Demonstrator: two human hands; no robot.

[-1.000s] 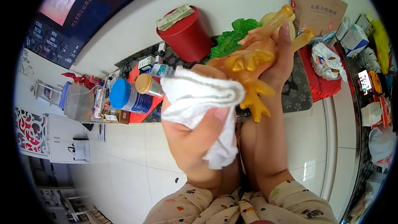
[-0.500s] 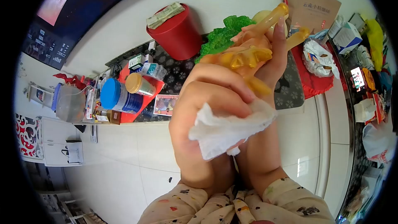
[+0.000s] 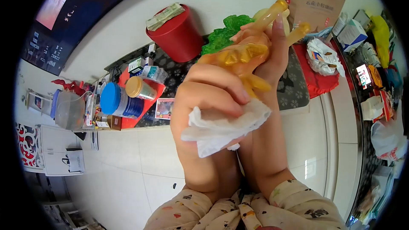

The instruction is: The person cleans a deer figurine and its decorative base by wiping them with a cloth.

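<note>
In my left hand (image 3: 208, 93) is a folded white cloth (image 3: 226, 127), pinched under curled fingers against the lower part of an orange and gold translucent figurine (image 3: 243, 53). My right hand (image 3: 277, 55) holds that figurine from behind on its right side, one finger stretched up between two amber prongs. Much of the figurine's left and lower parts is covered by my left hand. A green leafy ornament (image 3: 226, 32) shows just behind it.
A red bin (image 3: 177, 36) with banknotes on its lid stands on the dark counter (image 3: 294, 87). Left of it are a blue-lidded tub (image 3: 121, 100) and a tan-lidded jar (image 3: 139, 88). A paper bag (image 3: 315, 6) and a plastic bag (image 3: 324, 57) are at right.
My left hand has turned and brought the cloth from in front of the figurine down to its lower part, fingers now over it. The whole view has shifted slightly.
</note>
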